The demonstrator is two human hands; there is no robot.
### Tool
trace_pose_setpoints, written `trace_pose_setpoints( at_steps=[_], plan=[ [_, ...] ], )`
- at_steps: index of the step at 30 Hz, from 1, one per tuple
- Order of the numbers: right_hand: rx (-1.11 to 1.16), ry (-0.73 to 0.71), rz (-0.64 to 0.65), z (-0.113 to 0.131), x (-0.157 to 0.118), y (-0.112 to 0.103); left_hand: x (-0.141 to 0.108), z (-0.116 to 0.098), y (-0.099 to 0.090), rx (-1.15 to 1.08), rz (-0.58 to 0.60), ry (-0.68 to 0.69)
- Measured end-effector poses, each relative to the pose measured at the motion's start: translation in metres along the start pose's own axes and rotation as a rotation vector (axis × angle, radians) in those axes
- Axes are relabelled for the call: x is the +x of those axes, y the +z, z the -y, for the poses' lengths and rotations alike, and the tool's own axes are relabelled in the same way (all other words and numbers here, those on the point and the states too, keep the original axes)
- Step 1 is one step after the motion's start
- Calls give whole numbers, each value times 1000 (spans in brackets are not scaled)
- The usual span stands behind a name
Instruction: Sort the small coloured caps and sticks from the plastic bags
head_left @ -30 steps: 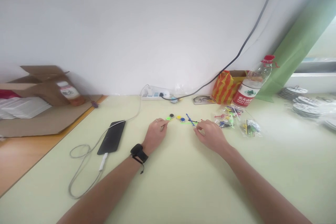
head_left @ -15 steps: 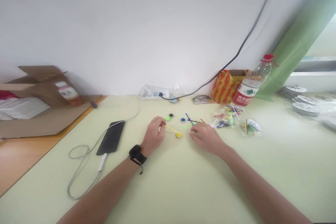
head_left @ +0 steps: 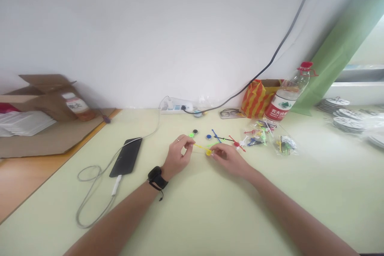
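My left hand [head_left: 179,154] pinches the left end of a thin yellow pointer [head_left: 200,146]. At the pointer's right end is a round yellow disc [head_left: 208,152], and my right hand [head_left: 228,159] has its fingertips closed on the disc's right side. Behind them on the table lie a blue disc [head_left: 209,137], a green disc [head_left: 191,135] and a black disc [head_left: 195,131]. A blue pointer [head_left: 216,135] and a red pointer with a red disc [head_left: 236,144] lie just beyond my right hand, with black and green pointers beside them.
A black phone [head_left: 126,157] with a white cable lies at the left. Behind stands a power strip [head_left: 175,107]. Bagged coloured parts [head_left: 286,145], a large bottle [head_left: 280,106] and stacked discs [head_left: 349,124] are at the right. A cardboard box [head_left: 48,94] is far left.
My right hand has moved left from the coloured pointers to the yellow disc and closed on it. The yellow pointer and disc have shifted slightly right, and the red disc is now uncovered.
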State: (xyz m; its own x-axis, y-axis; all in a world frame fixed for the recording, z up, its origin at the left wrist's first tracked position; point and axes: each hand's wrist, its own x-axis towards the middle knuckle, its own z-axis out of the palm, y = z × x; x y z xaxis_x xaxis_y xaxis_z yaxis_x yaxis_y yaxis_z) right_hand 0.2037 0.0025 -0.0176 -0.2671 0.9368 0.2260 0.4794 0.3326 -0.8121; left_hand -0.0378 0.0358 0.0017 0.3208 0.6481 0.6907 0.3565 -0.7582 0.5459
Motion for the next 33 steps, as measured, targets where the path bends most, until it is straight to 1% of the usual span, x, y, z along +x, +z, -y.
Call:
trace_pose_setpoints(
  at_steps=[5, 9, 11, 13, 15, 16, 20, 24, 29, 33],
  plan=[
    [221, 42, 25, 5, 5, -5, -1, 0, 3, 22, 20, 17],
    [207, 66, -63, 0, 9, -12, -3, 7, 7, 2, 81, 2],
    [156, 60, -97, -5, 10, -15, -4, 9, 8, -3, 150, -18],
    [76, 44, -116, -9, 9, -17, -4, 9, 7, 8, 258, -50],
    [7, 25, -105, -12, 9, -18, -4, 8, 7, 15, 347, -81],
    [-14, 19, -94, -13, 8, -19, -4, 8, 6, 15, 370, -89],
    [-72, 6, -80, -15, 7, -20, -3, 7, 6, 4, 360, -83],
    [-134, -30, -81, -15, 5, -19, -5, 12, 8, -12, 348, -82],
    [-180, -33, -47, -15, 4, -19, -8, 16, 9, -26, 340, -90],
    [-224, -52, -17, -12, 3, -20, -8, 15, 9, -48, 332, -86]
  ],
)
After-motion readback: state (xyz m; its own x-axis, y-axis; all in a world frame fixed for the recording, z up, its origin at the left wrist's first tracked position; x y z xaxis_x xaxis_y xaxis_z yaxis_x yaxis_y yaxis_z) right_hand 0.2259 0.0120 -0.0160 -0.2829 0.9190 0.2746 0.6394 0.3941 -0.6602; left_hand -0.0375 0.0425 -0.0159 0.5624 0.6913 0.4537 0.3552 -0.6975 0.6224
